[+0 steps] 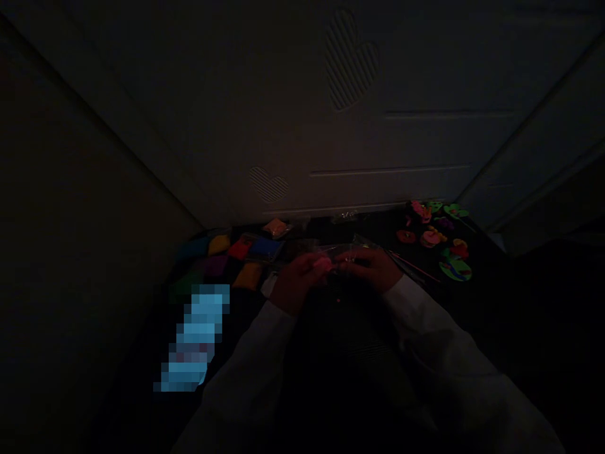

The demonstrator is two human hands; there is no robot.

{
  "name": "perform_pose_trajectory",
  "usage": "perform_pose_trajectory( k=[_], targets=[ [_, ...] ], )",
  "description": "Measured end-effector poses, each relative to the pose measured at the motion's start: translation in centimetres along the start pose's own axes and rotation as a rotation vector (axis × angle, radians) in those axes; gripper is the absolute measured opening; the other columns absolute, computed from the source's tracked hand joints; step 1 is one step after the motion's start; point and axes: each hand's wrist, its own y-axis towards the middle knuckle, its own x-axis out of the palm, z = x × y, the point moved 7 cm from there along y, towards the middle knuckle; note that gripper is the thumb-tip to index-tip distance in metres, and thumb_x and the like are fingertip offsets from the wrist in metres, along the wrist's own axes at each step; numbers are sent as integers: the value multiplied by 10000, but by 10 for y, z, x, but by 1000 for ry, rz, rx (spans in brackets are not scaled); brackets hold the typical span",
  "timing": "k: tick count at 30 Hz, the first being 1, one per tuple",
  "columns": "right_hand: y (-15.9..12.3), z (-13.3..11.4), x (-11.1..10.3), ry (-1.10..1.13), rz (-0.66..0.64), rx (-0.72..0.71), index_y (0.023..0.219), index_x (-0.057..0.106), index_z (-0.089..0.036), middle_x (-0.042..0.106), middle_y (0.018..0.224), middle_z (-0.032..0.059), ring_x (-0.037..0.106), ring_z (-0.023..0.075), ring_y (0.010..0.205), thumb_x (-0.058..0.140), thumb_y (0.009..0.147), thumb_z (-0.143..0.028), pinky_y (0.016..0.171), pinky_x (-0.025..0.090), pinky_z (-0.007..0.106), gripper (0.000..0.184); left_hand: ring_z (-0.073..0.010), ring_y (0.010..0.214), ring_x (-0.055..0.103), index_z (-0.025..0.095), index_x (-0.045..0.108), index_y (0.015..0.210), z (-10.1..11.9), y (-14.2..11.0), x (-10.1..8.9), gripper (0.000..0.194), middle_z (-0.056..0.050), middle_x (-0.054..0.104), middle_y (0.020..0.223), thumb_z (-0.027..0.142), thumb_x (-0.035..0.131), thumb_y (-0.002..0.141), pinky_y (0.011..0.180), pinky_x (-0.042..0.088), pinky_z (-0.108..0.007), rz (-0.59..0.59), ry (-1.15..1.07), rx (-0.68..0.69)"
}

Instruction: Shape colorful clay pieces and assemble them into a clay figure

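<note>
The scene is very dark. My left hand (297,282) and my right hand (373,268) meet over a dark surface, both in white sleeves. Between them is a small pink lump (324,265), with the left fingers closed round it. The right fingers are pinched at a crinkly clear plastic wrapper (347,255) beside the pink lump. Just left of the hands lie several small packets of coloured clay (241,252): yellow, red, blue, orange, purple and green.
At the back right lie several small colourful clay shapes (437,236), pink, red and green. A thin stick (416,268) lies right of my right hand. A lit, blurred blue screen (196,337) glows at the left. A pale panel with heart cut-outs (352,60) stands behind.
</note>
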Motion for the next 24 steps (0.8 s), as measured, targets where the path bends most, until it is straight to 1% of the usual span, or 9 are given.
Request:
perform_pose_trajectory(
  k=[4, 8, 13, 18, 22, 24],
  targets=[
    [0, -4, 4, -84, -38, -76, 911, 646, -200, 651, 909, 28, 586, 153, 856, 602, 711, -307, 795, 434, 295, 231, -136, 760, 591, 141, 577, 944, -3, 0, 1, 335, -58, 638, 897, 297, 649, 656, 663, 477, -255, 11, -39, -1],
    [0, -7, 6, -150, -74, -132, 912, 645, -207, 646, 907, 24, 582, 143, 855, 587, 730, -292, 791, 425, 274, 209, -121, 728, 587, 146, 587, 911, -4, 0, 3, 301, -45, 641, 860, 292, 652, 656, 648, 471, -240, 23, -56, -11],
    [0, -9, 7, -221, -66, -159, 894, 642, -197, 643, 914, 33, 577, 142, 868, 556, 756, -292, 789, 416, 267, 188, -112, 699, 582, 148, 594, 880, -4, -1, 4, 287, -33, 643, 824, 288, 663, 640, 645, 469, -242, 31, -86, -29],
    [0, -9, 8, -268, -89, -177, 888, 630, -183, 642, 896, 33, 579, 132, 848, 547, 763, -280, 766, 421, 250, 179, -103, 675, 576, 137, 595, 865, -3, -1, 5, 292, -29, 639, 785, 248, 685, 611, 636, 464, -231, 32, -123, -52],
    [-1, -9, 10, -314, -98, -189, 833, 626, -165, 637, 839, 44, 574, 153, 811, 539, 758, -255, 745, 418, 283, 146, -98, 670, 571, 128, 590, 830, -5, -2, 6, 262, -31, 633, 779, 227, 686, 607, 628, 458, -225, 23, -151, -75],
    [-1, -11, 11, -320, -90, -194, 812, 622, -161, 633, 827, 44, 573, 153, 800, 529, 760, -245, 740, 418, 285, 135, -101, 678, 571, 132, 585, 844, -6, -1, 6, 267, -33, 631, 796, 232, 680, 616, 628, 456, -229, 23, -158, -74]
  ],
)
